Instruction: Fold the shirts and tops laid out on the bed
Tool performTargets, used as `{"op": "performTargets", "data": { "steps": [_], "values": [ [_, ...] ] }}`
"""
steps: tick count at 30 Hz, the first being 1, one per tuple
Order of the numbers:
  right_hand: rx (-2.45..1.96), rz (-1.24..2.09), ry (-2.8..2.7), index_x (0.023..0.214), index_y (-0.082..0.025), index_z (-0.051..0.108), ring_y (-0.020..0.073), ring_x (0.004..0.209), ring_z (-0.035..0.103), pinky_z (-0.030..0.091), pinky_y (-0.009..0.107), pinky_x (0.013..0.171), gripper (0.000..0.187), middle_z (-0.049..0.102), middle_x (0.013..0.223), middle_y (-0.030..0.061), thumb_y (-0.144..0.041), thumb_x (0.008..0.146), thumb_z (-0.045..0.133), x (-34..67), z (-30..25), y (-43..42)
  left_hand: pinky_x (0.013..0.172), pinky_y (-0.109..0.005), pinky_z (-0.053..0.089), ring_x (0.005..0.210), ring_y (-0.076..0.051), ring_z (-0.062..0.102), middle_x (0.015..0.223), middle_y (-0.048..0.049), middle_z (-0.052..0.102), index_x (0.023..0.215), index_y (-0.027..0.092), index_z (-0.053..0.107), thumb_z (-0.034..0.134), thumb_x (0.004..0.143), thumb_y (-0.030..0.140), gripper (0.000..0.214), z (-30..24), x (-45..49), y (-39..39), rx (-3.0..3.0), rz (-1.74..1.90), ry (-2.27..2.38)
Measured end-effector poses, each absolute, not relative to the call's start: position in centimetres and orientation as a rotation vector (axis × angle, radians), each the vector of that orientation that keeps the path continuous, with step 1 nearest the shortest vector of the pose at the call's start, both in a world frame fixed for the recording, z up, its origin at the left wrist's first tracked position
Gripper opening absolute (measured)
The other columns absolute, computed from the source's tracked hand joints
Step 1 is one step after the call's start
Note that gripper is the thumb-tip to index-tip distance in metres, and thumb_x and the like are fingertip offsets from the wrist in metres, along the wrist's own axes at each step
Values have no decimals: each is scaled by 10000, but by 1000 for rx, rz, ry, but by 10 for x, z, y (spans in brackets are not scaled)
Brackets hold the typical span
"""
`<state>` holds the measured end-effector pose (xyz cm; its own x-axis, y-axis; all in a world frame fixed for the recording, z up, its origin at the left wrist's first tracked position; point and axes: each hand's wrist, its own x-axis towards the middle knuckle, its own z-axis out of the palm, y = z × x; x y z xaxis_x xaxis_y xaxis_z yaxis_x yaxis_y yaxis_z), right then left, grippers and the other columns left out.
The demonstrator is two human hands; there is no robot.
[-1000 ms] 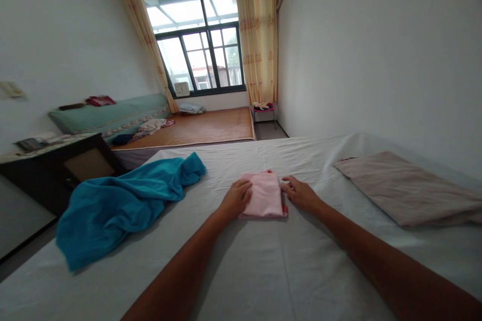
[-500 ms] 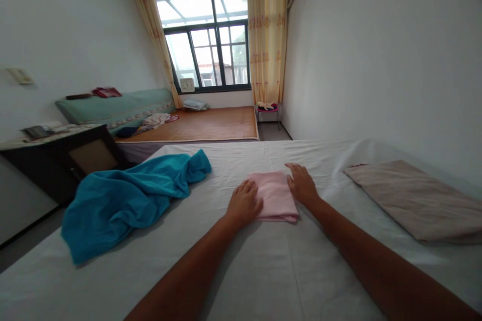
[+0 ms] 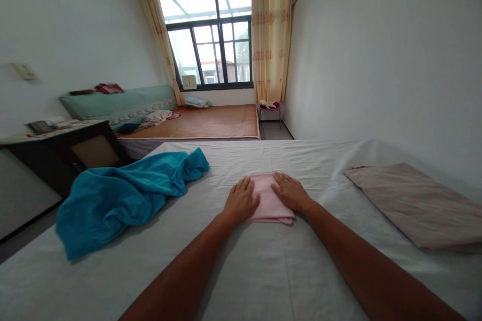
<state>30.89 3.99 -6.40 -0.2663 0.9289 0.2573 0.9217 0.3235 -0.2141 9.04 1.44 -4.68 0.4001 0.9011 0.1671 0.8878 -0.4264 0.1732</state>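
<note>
A pink cloth [image 3: 268, 203], folded into a small, flat rectangle, lies on the white sheet [image 3: 256, 266]. My left hand [image 3: 241, 199] rests flat along its left edge, fingers stretched out and pointing away from me. On the right side, my right hand [image 3: 290, 191] lies flat over the upper right part of the cloth, with its fingers extended. Neither hand grips the fabric. Part of the cloth is hidden under both hands.
A crumpled blue cloth [image 3: 128, 200] lies to the left on the sheet. At the right is a flat, folded brownish-pink cloth [image 3: 417, 205]. Beyond are a bed with a brown mat [image 3: 214, 120], a dark cabinet [image 3: 56, 160] and a small stool [image 3: 270, 108].
My right hand has come down and leftward from beside the pink cloth onto its upper right part. My left hand has stayed at the left edge.
</note>
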Motion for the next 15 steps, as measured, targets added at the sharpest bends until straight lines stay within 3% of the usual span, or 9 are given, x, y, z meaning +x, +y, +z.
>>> {"op": "performTargets", "data": {
  "steps": [3, 5, 10, 12, 15],
  "values": [
    [-1619, -45, -2232, 1419, -118, 422, 263, 1390, 298, 230, 447, 1127, 521, 417, 1465, 133, -340, 958, 325, 307, -60, 26, 1137, -412, 209, 1403, -266, 275, 1519, -152, 313, 1440, 112, 350, 291, 951, 454, 599, -46, 91, 14, 2532, 352, 1702],
    [-1420, -32, -2347, 1427, -164, 419, 247, 1397, 286, 236, 434, 1130, 512, 393, 1486, 98, -354, 958, 338, 298, -58, 13, 1135, -415, 204, 1399, -263, 282, 1518, -141, 320, 1439, 139, 352, 274, 961, 430, 566, -46, 90, 13, 2514, 355, 1739],
    [-1206, 138, -2439, 1340, -222, 527, 193, 1307, 432, 302, 372, 1109, 455, 514, 1402, 48, -367, 975, 297, 289, -57, 7, 1119, -464, 205, 1379, -318, 301, 1480, -181, 368, 1428, 146, 373, 286, 958, 420, 551, -48, 87, 10, 2465, 366, 1853],
    [-1388, 106, -2286, 1287, -171, 568, 208, 1281, 459, 323, 378, 1093, 444, 559, 1350, 91, -306, 967, 292, 297, -59, 14, 1116, -480, 203, 1373, -334, 303, 1465, -180, 390, 1427, 165, 382, 319, 946, 447, 561, -49, 85, 9, 2450, 402, 1833],
    [-1719, 7, -2068, 1336, -60, 494, 296, 1310, 415, 309, 466, 1081, 511, 511, 1369, 206, -355, 948, 339, 307, -65, 24, 1114, -475, 220, 1340, -319, 352, 1413, -162, 453, 1411, 187, 415, 419, 911, 398, 542, -48, 85, 11, 2384, 530, 1711]
  ]
}}
